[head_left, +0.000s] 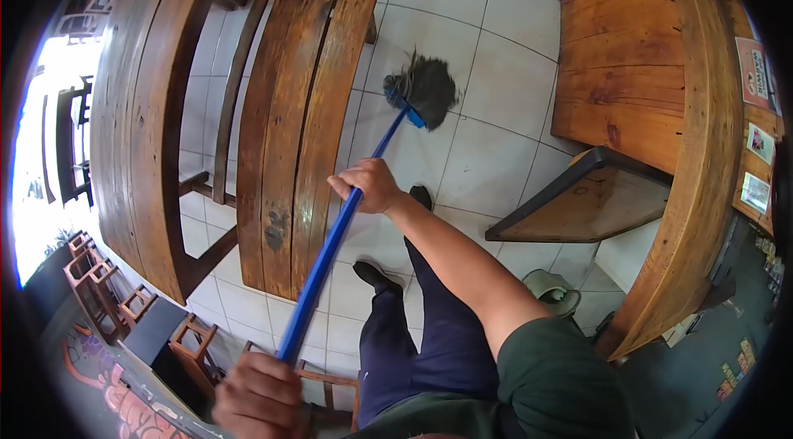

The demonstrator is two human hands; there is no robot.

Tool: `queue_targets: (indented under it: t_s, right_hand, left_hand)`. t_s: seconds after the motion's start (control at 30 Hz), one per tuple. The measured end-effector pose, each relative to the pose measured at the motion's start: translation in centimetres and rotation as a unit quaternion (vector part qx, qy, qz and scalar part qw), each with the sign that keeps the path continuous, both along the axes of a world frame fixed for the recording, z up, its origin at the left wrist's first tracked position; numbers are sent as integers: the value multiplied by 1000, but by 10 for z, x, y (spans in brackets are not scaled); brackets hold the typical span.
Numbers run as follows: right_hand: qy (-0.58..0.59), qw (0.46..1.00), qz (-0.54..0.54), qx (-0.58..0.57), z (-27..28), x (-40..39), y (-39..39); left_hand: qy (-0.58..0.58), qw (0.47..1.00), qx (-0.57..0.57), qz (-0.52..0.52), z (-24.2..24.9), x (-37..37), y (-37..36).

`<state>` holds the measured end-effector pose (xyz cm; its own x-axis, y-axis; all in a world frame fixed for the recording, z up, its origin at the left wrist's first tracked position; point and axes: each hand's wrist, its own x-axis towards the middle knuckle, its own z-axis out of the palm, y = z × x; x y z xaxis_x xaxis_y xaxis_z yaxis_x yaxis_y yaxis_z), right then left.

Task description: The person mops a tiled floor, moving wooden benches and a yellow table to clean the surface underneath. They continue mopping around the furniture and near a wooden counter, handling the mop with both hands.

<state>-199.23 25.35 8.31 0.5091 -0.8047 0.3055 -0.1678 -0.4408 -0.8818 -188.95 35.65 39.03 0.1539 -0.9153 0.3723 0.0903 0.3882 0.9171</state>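
While both hands gripped it, the mop (pixel 351 208) lay on a long diagonal, its blue handle running from the lower left of the view up to the right. Its head (pixel 425 88), a dark grey tangle of strands on a blue clamp, pointed away from the person and rested on the floor (pixel 496 150) of pale tiles, just beside the far end of the bench (pixel 289 133). Right hand (pixel 368 185): closed around the handle at about mid-length, fingers wrapped over the top, arm stretched forward from a dark green sleeve. Left hand (pixel 260 398): closed in a fist on the near end of the handle, at the bottom edge of the view. Handle: passed over the right edge of the bench; whether it touched the slats could not be told. Bench: three worn wooden slats, lengthwise away from the person, parallel to a long wooden table (pixel 140 109) at left. Counter (pixel 628 67): wooden, curved rim, at right, well apart from the mop head. Legs in dark blue trousers, black shoes (pixel 376 275) on the tiles between bench and counter.
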Motion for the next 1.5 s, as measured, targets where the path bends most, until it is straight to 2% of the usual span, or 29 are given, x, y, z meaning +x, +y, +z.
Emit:
queue_targets:
  t_s: [0.03, 0.1, 0.17, 0.2, 0.27, 0.37, 0.43, 0.5, 0.57, 0.6, 0.63, 0.67, 0.73, 0.8, 0.83, 0.9, 0.93, 1.0, 1.03, 1.07, 1.1, 1.13, 1.2, 1.23, 1.27, 1.33, 1.37, 1.47, 1.5]
  right_hand:
    - [20, 999, 4, -34, -4, -5, -2]
    - [37, 997, 1, -73, -9, -6, -22]
    - [34, 991, 3, -131, -25, -7, -48]
    - [17, 993, -6, -116, -35, -12, -68]
    - [32, 997, 7, -70, -68, -30, -124]
    - [150, 975, 107, -121, -139, -68, -230]
    - [179, 968, 132, -120, -147, -101, -274]
    - [263, 954, 79, -116, -142, -108, -276]
    - [192, 973, 131, -6, -146, -105, -235]
    - [63, 991, 116, -31, -147, -98, -199]
    - [73, 994, 47, -66, -132, -89, -161]
    - [47, 992, 115, 12, -102, -89, -138]
    - [105, 992, 66, -20, -77, -85, -101]
    - [100, 993, 60, 0, -73, -81, -117]
    - [95, 994, 50, -15, -77, -80, -138]
    - [22, 999, -26, -33, -96, -82, -180]
    - [89, 986, -128, 65, -113, -93, -192]
    - [211, 884, -300, 291, -146, -116, -214]
    - [27, 765, -242, 596, -93, -124, -216]
    - [-120, 657, -130, 733, -46, -136, -208]
    - [-156, 653, -119, 732, -31, -136, -190]
    - [-191, 651, -106, 727, -22, -137, -176]
    - [-157, 731, -136, 651, -67, -155, -143]
    - [-81, 807, -183, 556, -54, -154, -126]
    - [22, 822, -197, 534, -59, -163, -110]
    - [220, 904, -243, 274, -74, -191, -48]
    - [272, 859, -255, 350, -51, -205, -23]
    - [337, 868, -246, 270, -82, -288, 76]
    - [349, 844, -240, 329, -61, -293, 83]
  left_hand:
    - [34, 991, -89, -91, -8, -4, -11]
    - [31, 994, -64, -81, -15, -7, -9]
    - [-4, 995, -88, -40, -38, -4, -8]
    - [-26, 995, -79, 63, -57, -15, -6]
    - [-55, 992, -44, 103, -116, -30, -18]
    - [-112, 989, -85, 46, -225, -50, -73]
    - [-111, 990, -87, -11, -252, -81, -111]
    - [-113, 991, -66, -4, -244, -82, -106]
    - [-156, 987, -46, -8, -233, -75, -70]
    - [-161, 986, -36, -12, -222, -71, -37]
    - [-137, 990, -23, -27, -203, -71, -7]
    - [-105, 994, -21, -36, -185, -72, 16]
    - [-103, 994, -26, -35, -153, -91, 21]
    - [-149, 987, -35, -56, -155, -97, 14]
    - [-317, 944, -1, -88, -166, -94, 16]
    - [-317, 946, -9, -65, -197, -112, -37]
    - [-289, 955, -50, -32, -222, -125, -65]
    - [-294, 944, 13, -148, -233, -129, -125]
    - [-300, 936, 37, -180, -246, -131, -143]
    - [-300, 937, 34, -174, -252, -133, -144]
    - [-422, 888, 89, -159, -256, -133, -148]
    - [-535, 822, 141, -135, -261, -134, -154]
    - [-499, 827, 176, -189, -263, -127, -133]
    - [-462, 825, 213, -248, -264, -121, -114]
    - [-452, 827, 229, -245, -265, -115, -91]
    - [-406, 837, 270, -250, -272, -95, -36]
    - [-368, 846, 293, -252, -273, -82, -4]
    - [-340, 794, 422, -275, -267, -45, 85]
    - [-333, 772, 464, -279, -268, -36, 113]
